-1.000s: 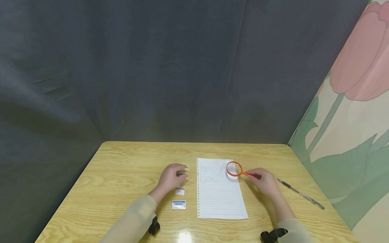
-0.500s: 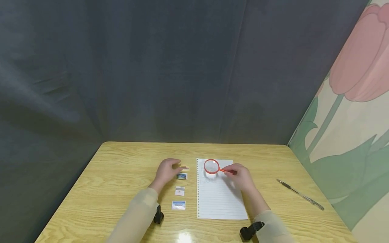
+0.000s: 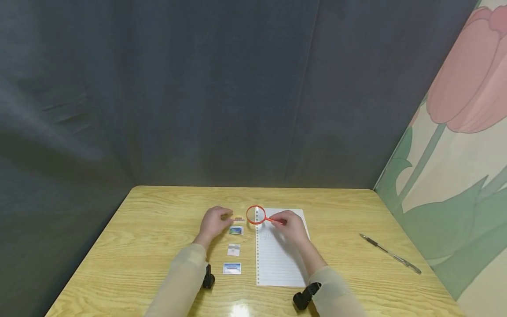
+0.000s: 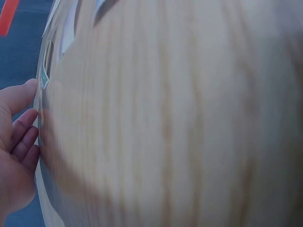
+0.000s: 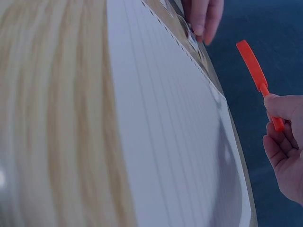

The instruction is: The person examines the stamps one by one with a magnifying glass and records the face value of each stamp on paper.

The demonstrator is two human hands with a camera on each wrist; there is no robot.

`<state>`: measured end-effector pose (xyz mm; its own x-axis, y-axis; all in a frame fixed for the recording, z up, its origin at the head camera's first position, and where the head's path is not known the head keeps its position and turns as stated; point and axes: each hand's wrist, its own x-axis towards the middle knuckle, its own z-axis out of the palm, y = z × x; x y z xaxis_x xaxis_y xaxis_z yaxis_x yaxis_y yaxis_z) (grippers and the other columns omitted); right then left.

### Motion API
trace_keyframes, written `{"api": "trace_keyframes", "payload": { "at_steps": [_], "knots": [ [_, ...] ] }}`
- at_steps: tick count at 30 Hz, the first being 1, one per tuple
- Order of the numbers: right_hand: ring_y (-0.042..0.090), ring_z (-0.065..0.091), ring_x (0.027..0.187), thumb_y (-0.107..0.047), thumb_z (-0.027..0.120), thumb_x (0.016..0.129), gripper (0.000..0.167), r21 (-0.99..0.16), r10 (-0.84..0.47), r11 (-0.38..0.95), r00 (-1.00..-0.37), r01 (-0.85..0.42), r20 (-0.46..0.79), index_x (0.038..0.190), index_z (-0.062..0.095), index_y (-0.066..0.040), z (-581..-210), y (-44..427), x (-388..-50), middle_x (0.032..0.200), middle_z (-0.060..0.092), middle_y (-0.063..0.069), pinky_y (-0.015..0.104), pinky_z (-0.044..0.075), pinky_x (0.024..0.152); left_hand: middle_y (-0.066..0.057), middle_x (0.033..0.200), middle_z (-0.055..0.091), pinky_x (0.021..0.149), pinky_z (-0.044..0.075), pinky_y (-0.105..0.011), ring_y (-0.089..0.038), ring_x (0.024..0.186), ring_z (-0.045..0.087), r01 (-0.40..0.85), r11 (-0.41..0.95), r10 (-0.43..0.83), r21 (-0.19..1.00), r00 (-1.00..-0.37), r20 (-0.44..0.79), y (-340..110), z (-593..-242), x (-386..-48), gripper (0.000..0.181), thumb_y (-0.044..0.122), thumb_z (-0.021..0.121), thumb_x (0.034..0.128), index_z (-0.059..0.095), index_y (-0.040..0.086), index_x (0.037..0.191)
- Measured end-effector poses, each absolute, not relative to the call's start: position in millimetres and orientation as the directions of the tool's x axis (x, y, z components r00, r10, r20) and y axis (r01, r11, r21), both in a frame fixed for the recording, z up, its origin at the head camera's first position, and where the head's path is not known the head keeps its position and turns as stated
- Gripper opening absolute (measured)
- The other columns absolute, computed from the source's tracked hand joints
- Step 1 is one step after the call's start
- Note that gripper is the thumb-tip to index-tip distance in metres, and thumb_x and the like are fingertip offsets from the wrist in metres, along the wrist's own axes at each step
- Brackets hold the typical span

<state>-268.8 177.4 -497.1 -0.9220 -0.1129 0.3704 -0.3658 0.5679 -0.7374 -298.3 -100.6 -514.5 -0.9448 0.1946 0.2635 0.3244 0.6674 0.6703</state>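
My right hand point(image 3: 291, 226) pinches the handle of a red-rimmed magnifying glass point(image 3: 265, 215), seen edge-on in the right wrist view. Its lens hangs over the left margin of the lined paper point(image 3: 283, 264), which bears faint handwriting. My left hand point(image 3: 215, 223) rests at the left side of the farthest small picture card point(image 3: 239, 219), fingers loosely bent. In the left wrist view, thumb and fingertips point(image 4: 29, 120) hold nothing visible; whether they touch that card I cannot tell. Nearer me in a column lie a landscape card point(image 3: 236, 230), a pale card point(image 3: 233, 250) and a blue card point(image 3: 232, 268).
A clear pen with a dark grip point(image 3: 390, 253) lies slantwise at the right of the wooden table point(image 3: 158, 229). Behind the table hangs a dark curtain point(image 3: 222, 97). A wall with a painted tulip point(image 3: 463, 79) stands along the right side.
My right hand has carried the magnifying glass leftward across the paper to its left margin. My left hand has drawn slightly back and left, uncovering the landscape card.
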Motion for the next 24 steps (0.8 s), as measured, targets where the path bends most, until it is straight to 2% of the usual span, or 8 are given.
{"api": "trace_keyframes", "payload": {
  "at_steps": [8,18,24],
  "knots": [
    [0.015,0.06,0.081,0.0,0.078,0.082,0.012,-0.706,-0.14,0.604,-0.921,-0.37,0.363,0.088,0.078,-0.01,-501,152,-276,0.087,0.068,0.0,0.029,0.053,0.072,-0.009,0.113,0.067,0.102,0.045,-0.049,-0.032,0.111,0.058,0.304,0.718,0.184,0.626,-0.951,0.25,-99,-517,-300,0.025,0.014,0.08,0.0831,0.075,0.009,0.107],
    [0.02,0.063,0.086,0.0,0.077,0.082,0.012,-0.681,-0.167,0.622,-0.915,-0.386,0.367,0.089,0.078,-0.01,-502,131,-277,0.089,0.068,0.002,0.038,0.054,0.078,-0.009,0.104,0.068,0.096,0.046,-0.047,-0.03,0.103,0.059,0.366,0.723,0.196,0.586,-0.922,0.334,-102,-524,-303,0.019,0.014,0.083,0.0804,0.077,0.006,0.097],
    [0.016,0.061,0.086,-0.004,0.075,0.085,0.009,-0.682,-0.156,0.644,-0.933,-0.346,0.326,0.088,0.077,-0.013,-508,126,-280,0.089,0.066,-0.001,0.035,0.052,0.076,-0.009,0.105,0.068,0.097,0.046,-0.048,-0.031,0.103,0.06,0.363,0.728,0.192,0.581,-0.922,0.336,-102,-523,-304,0.02,0.011,0.083,0.0783,0.077,0.005,0.097]
  ]
}}
